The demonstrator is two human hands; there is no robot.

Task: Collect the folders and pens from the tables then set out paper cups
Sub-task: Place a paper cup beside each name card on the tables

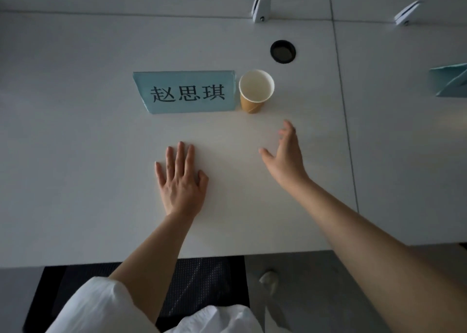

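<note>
An empty paper cup, tan outside and white inside, stands upright on the white table, just right of a light blue name card with black characters. My left hand lies flat on the table, fingers straight and spread, below the card. Below and right of the cup, my right hand hovers with fingers loosely spread, holding nothing and a short way from the cup. No folders or pens show in view.
A black cable grommet sits behind the cup. Two white clamp brackets stand at the back. Another blue name card is at the right edge. A dark mesh chair is under the table's front edge.
</note>
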